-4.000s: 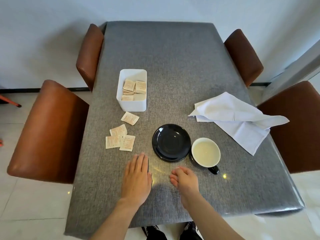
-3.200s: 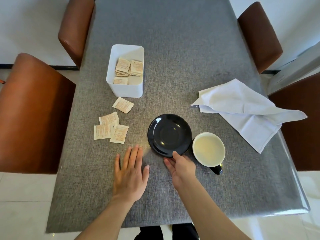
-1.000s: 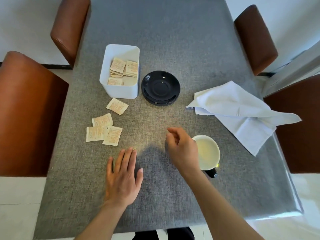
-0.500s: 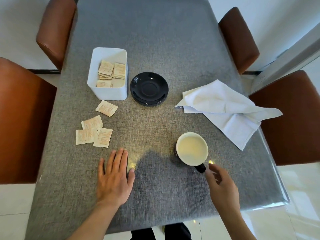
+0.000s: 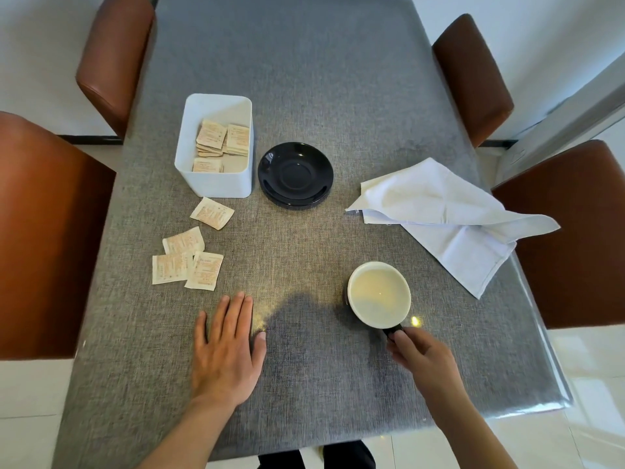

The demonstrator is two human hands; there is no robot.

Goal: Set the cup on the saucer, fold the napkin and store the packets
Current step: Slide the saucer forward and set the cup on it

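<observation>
No text can be read anywhere in the head view; the only printing sits on the small cream paper packets [image 5: 212,212] lying loose on the grey woven tabletop [image 5: 304,79] at centre left of the frame, and on the like packets stacked in the white rectangular plastic box [image 5: 216,184] at upper left; it shows as faint reddish-brown lines and blocks, too small and blurred to make out any word, brand or number; the glossy black round saucer [image 5: 295,174], the white-lined cup [image 5: 378,294] and the crumpled white cloth napkin [image 5: 439,211] show no marking.
</observation>
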